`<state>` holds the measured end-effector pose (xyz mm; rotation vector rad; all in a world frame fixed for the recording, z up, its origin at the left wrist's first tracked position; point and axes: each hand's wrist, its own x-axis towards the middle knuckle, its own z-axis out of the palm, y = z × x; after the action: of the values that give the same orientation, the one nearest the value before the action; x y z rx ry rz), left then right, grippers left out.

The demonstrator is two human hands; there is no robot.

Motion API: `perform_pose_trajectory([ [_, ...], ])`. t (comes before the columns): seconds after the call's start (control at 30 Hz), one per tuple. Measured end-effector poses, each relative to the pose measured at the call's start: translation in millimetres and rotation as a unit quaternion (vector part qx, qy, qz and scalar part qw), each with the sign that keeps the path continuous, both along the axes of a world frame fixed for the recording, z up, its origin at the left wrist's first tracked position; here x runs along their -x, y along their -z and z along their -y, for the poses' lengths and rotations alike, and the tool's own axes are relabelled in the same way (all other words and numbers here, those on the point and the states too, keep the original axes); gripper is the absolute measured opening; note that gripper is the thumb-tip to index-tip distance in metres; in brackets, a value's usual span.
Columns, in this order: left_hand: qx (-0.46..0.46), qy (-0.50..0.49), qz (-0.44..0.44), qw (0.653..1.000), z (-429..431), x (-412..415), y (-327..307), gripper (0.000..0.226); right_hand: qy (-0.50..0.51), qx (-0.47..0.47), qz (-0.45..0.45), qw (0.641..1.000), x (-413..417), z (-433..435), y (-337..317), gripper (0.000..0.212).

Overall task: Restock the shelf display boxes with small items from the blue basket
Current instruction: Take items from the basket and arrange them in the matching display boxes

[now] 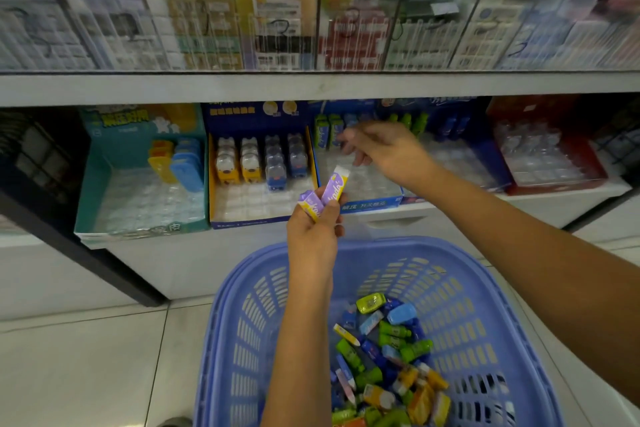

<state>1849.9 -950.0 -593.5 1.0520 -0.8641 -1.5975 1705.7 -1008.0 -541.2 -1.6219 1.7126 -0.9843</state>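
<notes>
My left hand (313,229) grips two purple-and-yellow erasers (325,196) above the blue basket (242,305), just in front of the lower shelf. My right hand (379,149) reaches into the blue display box (372,203). Its fingers are loosely curled over the clear tray and I see nothing in them. Green and blue erasers (329,132) stand upright at the back of that box, just left of my right fingertips. The basket holds several small items (384,364) in green, blue, yellow and orange, piled at its near right.
A teal display box (97,191) sits at left with yellow and blue items. A box of bear-shaped items (256,163) stands in the middle. A red box (588,163) stands at right. The upper shelf (311,87) overhangs, packed with boxed goods. White tiled floor lies below.
</notes>
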Motion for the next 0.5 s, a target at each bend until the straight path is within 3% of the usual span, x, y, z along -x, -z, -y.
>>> perform_pose_trajectory([
  [0.07, 0.029, 0.010, 0.040, 0.999, -0.9, 1.5, -0.4, 0.019, -0.031, -0.051, 0.140, 0.988, -1.4, -22.5, -1.0, 0.012],
  [0.13, 0.056, 0.030, 0.080, 0.995, -2.1, 2.6, -2.2, 0.018, -0.050, -0.079, 0.172, 0.981, -0.6, -38.2, -0.2, 0.019],
  [0.2, 0.087, 0.048, 0.126, 0.987, -3.5, 1.7, -4.1, 0.015, -0.054, -0.068, 0.094, 0.992, 2.8, -46.8, -3.6, 0.023],
  [0.27, 0.115, 0.064, 0.177, 0.975, -3.6, -2.0, -5.6, 0.009, -0.072, -0.033, -0.062, 0.995, 7.9, -51.3, -11.9, 0.023],
  [0.37, 0.140, 0.076, 0.227, 0.961, -0.5, -8.4, -6.7, 0.009, -0.136, 0.021, -0.301, 0.944, 10.1, -56.0, -22.3, 0.023],
  [0.43, 0.157, 0.073, 0.248, 0.953, -0.2, -9.1, -10.8, 0.015, -0.181, 0.042, -0.372, 0.910, 7.3, -58.9, -24.5, 0.024],
  [0.5, 0.162, 0.060, 0.241, 0.955, -1.3, -7.8, -14.3, 0.016, -0.209, 0.045, -0.364, 0.907, 4.7, -60.2, -24.5, 0.022],
])
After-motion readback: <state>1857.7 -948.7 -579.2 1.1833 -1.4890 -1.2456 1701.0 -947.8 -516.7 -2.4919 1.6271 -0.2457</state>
